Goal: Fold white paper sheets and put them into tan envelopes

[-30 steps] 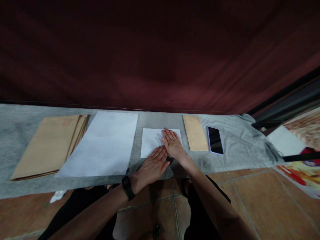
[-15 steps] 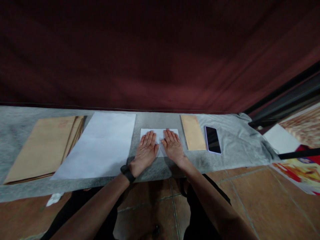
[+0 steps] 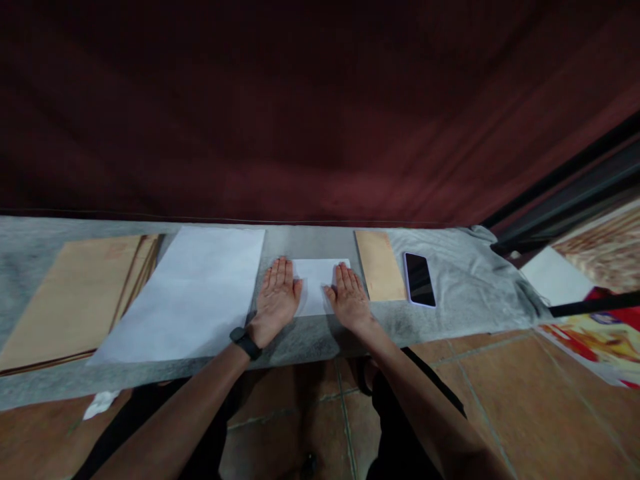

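A small white sheet of paper [image 3: 313,287], seemingly folded, lies on the grey cloth in front of me. My left hand [image 3: 277,293] rests flat over its left edge, palm down with the fingers stretched out. On its right side my right hand [image 3: 349,295] lies flat too, thumb pointing inward. Neither hand grips anything. Just right of my right hand is a brown envelope [image 3: 383,267]. A larger stack of white paper [image 3: 200,293] lies to the left of my left hand.
Several large brown envelopes [image 3: 65,300] are stacked at the far left. A phone [image 3: 420,280] with a pale purple case lies right of the small envelope. Grey cloth [image 3: 470,287] covers the narrow surface; a dark red curtain [image 3: 320,133] hangs behind it.
My left hand has slid left across the small white paper to its edge, and my right hand has shifted slightly outward. More of the paper's middle now shows. The view has shifted a little.
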`<state>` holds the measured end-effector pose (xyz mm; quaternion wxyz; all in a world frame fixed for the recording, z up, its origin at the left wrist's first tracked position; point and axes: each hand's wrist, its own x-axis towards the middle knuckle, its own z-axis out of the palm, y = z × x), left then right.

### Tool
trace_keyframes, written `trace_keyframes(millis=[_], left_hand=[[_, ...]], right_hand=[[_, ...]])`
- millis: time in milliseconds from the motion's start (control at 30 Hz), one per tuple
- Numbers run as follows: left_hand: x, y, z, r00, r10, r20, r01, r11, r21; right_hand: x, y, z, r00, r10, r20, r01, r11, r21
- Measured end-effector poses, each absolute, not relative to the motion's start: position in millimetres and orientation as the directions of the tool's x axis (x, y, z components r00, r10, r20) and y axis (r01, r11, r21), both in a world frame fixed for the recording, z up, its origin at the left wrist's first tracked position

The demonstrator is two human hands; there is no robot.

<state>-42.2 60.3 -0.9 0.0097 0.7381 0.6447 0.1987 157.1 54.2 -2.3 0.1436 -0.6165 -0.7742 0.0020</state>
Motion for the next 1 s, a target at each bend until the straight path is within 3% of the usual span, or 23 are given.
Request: trace_keyframes(millis=[267,533,1000], left_hand=[[-40.0,56.3,5.9,0.065,0.945,0.321,0.952,-0.155,0.265],[-15.5,41.5,11.3,0.335,0.907,0.255,0.891,-0.393,0.229],[-28.4,42.2,12.9,0.258,0.946,0.195,0.947,-0.288,0.141]], right_hand=[[164.1,43.2,1.7,-0.172,0.958,0.230,0.950,0.223,-0.219],[143.4,35.9,19.6,-0.352,0.926,0.132,0.881,0.376,-0.288],[155.5,35.5,4.0,-0.303,0.934,0.190,0.922,0.338,-0.188]])
